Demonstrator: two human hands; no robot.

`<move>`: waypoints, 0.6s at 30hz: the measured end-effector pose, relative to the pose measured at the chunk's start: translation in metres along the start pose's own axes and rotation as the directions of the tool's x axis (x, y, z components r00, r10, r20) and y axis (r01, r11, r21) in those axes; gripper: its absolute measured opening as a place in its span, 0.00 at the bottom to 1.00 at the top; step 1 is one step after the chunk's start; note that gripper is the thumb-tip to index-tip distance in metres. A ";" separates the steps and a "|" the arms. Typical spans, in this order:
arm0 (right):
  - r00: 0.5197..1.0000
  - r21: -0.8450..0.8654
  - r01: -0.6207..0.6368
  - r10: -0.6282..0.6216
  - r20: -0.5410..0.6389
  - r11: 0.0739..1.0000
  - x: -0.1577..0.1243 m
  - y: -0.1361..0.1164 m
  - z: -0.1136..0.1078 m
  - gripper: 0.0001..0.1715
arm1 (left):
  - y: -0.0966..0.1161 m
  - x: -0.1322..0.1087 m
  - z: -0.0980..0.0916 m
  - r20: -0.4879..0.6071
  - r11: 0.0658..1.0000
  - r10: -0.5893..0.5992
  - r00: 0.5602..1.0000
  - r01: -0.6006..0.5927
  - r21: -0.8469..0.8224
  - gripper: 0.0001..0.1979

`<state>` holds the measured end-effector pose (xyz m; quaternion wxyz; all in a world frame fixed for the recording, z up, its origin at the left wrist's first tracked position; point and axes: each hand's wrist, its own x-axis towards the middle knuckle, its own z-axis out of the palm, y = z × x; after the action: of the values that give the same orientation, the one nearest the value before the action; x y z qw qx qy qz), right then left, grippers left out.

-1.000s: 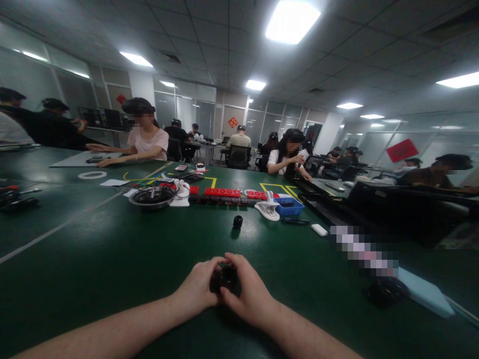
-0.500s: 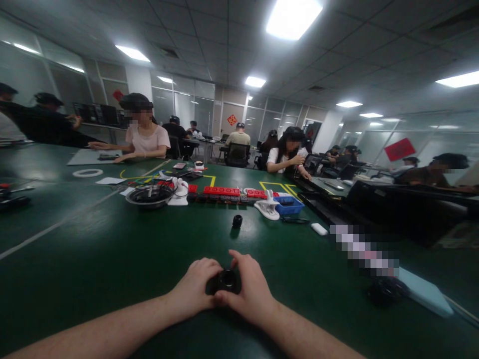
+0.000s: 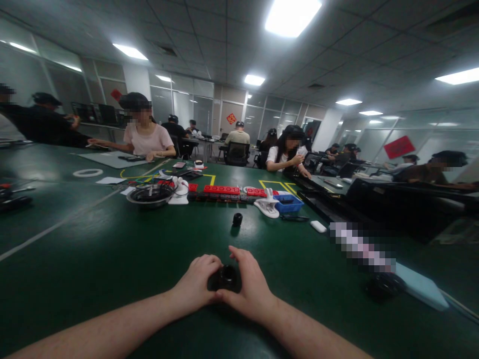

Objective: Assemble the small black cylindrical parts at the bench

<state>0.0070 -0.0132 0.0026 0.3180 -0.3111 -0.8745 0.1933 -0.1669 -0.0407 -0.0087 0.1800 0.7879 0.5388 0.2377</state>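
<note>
One round black piece (image 3: 228, 274) is cupped between the left hand (image 3: 201, 282) and the right hand (image 3: 252, 285), on the green bench (image 3: 112, 259). Left fingers are curled at its edge; how tight cannot be told. Right fingers are spread. Room is left up to another black piece (image 3: 237, 220). Since a second ago, the far fingertips have been parted.

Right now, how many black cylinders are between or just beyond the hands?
2: near cylinder between the left hand and right hand, far cylinder beyond them. Others may be hidden.
</note>
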 end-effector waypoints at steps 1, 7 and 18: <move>1.000 -0.004 -0.008 0.008 0.005 1.000 0.000 0.000 0.001 0.46 | 0.000 0.000 0.000 -0.002 1.000 0.001 1.000 -0.001 0.001 0.18; 0.995 0.066 0.101 -0.102 0.006 0.993 -0.002 0.002 0.004 0.37 | -0.001 0.001 0.002 -0.013 1.000 0.001 1.000 -0.001 0.000 0.17; 0.989 0.013 0.132 -0.133 0.073 0.991 -0.003 0.001 -0.002 0.41 | -0.005 0.001 0.003 0.001 1.000 -0.001 1.000 0.001 0.007 0.19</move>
<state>0.0105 -0.0142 0.0023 0.2990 -0.2438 -0.9035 0.1864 -0.1688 -0.0385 -0.0143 0.1775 0.7884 0.5400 0.2354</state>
